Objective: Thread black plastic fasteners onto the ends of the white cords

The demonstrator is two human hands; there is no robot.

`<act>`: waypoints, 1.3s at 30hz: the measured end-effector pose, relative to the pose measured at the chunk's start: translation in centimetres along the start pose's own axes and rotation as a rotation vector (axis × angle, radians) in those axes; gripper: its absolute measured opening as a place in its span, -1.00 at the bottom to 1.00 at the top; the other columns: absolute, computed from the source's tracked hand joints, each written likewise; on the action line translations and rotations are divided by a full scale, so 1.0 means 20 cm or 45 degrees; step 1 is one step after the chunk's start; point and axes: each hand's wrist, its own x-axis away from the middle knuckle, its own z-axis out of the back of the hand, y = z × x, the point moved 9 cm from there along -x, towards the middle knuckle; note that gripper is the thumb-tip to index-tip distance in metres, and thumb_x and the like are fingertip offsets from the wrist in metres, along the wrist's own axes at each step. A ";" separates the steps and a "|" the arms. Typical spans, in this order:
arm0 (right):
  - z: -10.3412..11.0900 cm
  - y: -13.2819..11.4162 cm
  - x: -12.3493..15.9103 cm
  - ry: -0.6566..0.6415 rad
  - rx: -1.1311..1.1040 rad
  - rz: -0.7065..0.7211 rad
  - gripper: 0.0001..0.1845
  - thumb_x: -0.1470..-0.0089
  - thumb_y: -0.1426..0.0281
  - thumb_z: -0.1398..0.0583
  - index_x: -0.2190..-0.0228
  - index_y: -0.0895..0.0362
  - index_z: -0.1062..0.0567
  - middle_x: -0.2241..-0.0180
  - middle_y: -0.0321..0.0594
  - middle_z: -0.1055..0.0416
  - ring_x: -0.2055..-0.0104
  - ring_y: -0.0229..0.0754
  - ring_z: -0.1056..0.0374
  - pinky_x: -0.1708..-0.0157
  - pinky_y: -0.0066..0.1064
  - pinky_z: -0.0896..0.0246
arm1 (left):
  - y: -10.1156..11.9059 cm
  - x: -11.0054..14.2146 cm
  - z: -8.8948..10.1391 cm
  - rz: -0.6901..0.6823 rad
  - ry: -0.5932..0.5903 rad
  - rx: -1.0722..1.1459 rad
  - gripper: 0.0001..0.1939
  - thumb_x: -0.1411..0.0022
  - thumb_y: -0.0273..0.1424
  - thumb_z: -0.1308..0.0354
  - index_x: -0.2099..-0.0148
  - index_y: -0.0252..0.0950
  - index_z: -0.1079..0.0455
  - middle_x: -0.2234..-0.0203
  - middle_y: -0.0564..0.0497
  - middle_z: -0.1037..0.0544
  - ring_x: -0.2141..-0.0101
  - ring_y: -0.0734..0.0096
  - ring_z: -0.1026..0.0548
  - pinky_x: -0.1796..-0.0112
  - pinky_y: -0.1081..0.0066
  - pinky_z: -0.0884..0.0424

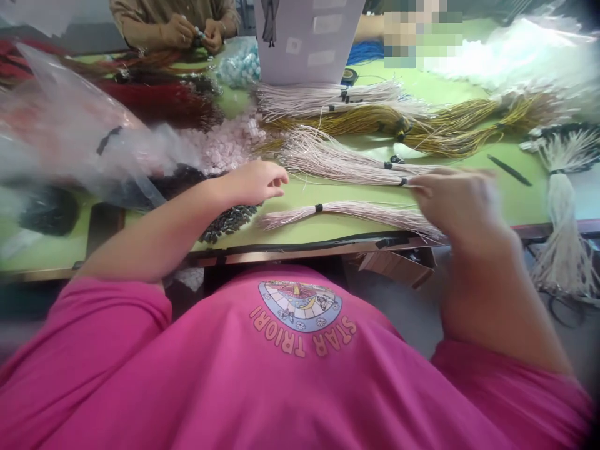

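My left hand (255,181) hovers over the near side of the table with its fingers curled in toward the thumb. Anything between those fingertips is too small to make out. Beside and under it lie a pile of pale pink connector housings (227,144) and a heap of small dark parts (229,223). My right hand (462,200), slightly blurred, has its fingers closed at the right part of a pale wire bundle (347,164) tied with black tape. A second, thinner pale wire bundle (365,211) lies nearer the table edge, below both hands.
Yellow-brown wire bundles (370,120) and more pale wires (304,99) lie farther back. Plastic bags (60,125) crowd the left. A dark pen-like tool (509,170) and a hanging white bundle (562,212) are right. Across the table, a co-worker's hands (197,32) hold small parts.
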 end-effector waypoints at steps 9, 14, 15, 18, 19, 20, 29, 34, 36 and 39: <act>-0.32 -1.15 -0.23 -0.637 -0.665 0.796 -0.71 0.09 0.35 -0.14 0.28 0.14 -0.52 0.26 -0.12 -0.47 0.26 -0.11 -0.32 0.29 -0.37 -0.09 | 0.03 0.53 0.00 0.085 0.653 -0.105 -0.77 -0.23 -0.35 0.08 0.25 -0.25 -0.41 0.38 -0.01 -0.51 0.35 0.43 -0.44 0.29 0.41 -0.35; -0.40 -1.27 -0.19 -0.819 -0.693 0.935 -0.84 0.19 0.39 -0.17 0.46 0.15 -0.50 0.46 -0.17 -0.42 0.43 -0.23 -0.22 0.44 -0.42 0.03 | 0.06 0.67 -0.10 0.057 0.813 -0.156 -0.83 -0.20 -0.41 0.03 0.25 -0.26 -0.38 0.42 0.00 -0.52 0.38 0.44 -0.45 0.31 0.40 -0.38; -0.41 -1.27 -0.19 -0.857 -0.770 0.915 -0.86 0.19 0.38 -0.16 0.49 0.16 -0.47 0.50 -0.21 -0.39 0.46 -0.26 -0.19 0.46 -0.43 0.04 | 0.06 0.69 -0.11 0.038 0.851 -0.163 -0.84 -0.19 -0.42 0.02 0.25 -0.26 -0.38 0.42 0.00 -0.53 0.37 0.44 -0.46 0.31 0.40 -0.39; -0.44 -1.23 -0.20 -0.934 -1.163 0.742 -0.83 0.14 0.31 -0.14 0.50 0.18 -0.41 0.54 -0.31 -0.31 0.48 -0.31 -0.16 0.45 -0.47 0.00 | 0.10 0.71 -0.12 -0.073 0.930 -0.192 -0.86 -0.17 -0.44 -0.01 0.21 -0.26 -0.36 0.39 0.01 -0.53 0.35 0.45 -0.46 0.30 0.40 -0.39; -0.45 -1.21 -0.22 -0.926 -1.288 0.656 -0.80 0.13 0.29 -0.13 0.49 0.18 -0.39 0.53 -0.32 -0.31 0.47 -0.32 -0.17 0.44 -0.48 -0.02 | 0.12 0.71 -0.12 -0.129 0.939 -0.195 -0.86 -0.17 -0.44 -0.02 0.21 -0.26 -0.36 0.39 0.01 -0.53 0.34 0.45 -0.46 0.31 0.40 -0.39; -0.46 -1.19 -0.23 -0.908 -1.371 0.577 -0.79 0.12 0.27 -0.13 0.48 0.18 -0.38 0.52 -0.32 -0.31 0.46 -0.32 -0.17 0.43 -0.48 -0.03 | 0.15 0.70 -0.13 -0.194 0.936 -0.193 -0.86 -0.17 -0.44 -0.03 0.20 -0.26 -0.35 0.38 0.01 -0.53 0.34 0.45 -0.46 0.32 0.40 -0.39; -0.47 -1.17 -0.25 -0.829 -1.447 0.446 -0.80 0.15 0.32 -0.14 0.41 0.16 -0.39 0.54 -0.36 -0.30 0.50 -0.33 -0.12 0.46 -0.48 -0.02 | 0.41 0.35 -0.30 -0.343 0.554 -0.360 -0.70 -0.26 -0.49 0.14 0.03 -0.39 -0.31 0.13 -0.19 -0.44 0.09 0.26 -0.36 0.12 0.25 -0.31; -0.44 -1.22 -0.21 -0.934 -1.210 0.698 -0.77 0.20 0.34 -0.14 0.42 0.16 -0.46 0.52 -0.34 -0.34 0.46 -0.31 -0.17 0.44 -0.48 0.00 | 0.42 0.32 -0.36 -0.327 0.430 -0.452 -0.70 -0.27 -0.51 0.18 0.12 -0.37 -0.36 0.30 -0.14 -0.47 0.24 0.29 -0.38 0.23 0.25 -0.30; -0.43 -1.23 -0.19 -0.918 -1.107 0.790 -0.84 0.19 0.33 -0.14 0.51 0.17 -0.44 0.56 -0.35 -0.31 0.49 -0.33 -0.13 0.46 -0.48 0.03 | 0.40 0.34 -0.37 -0.325 0.468 -0.434 -0.71 -0.27 -0.51 0.17 0.12 -0.37 -0.36 0.28 -0.15 -0.47 0.21 0.29 -0.38 0.20 0.24 -0.30; -0.44 -1.22 -0.19 -0.897 -1.089 0.741 -0.80 0.16 0.29 -0.15 0.62 0.18 -0.38 0.63 -0.35 -0.24 0.52 -0.34 -0.10 0.49 -0.47 0.06 | 0.37 0.35 -0.41 -0.302 0.482 -0.406 -0.71 -0.27 -0.52 0.17 0.12 -0.40 -0.36 0.27 -0.17 -0.48 0.20 0.28 -0.39 0.20 0.24 -0.31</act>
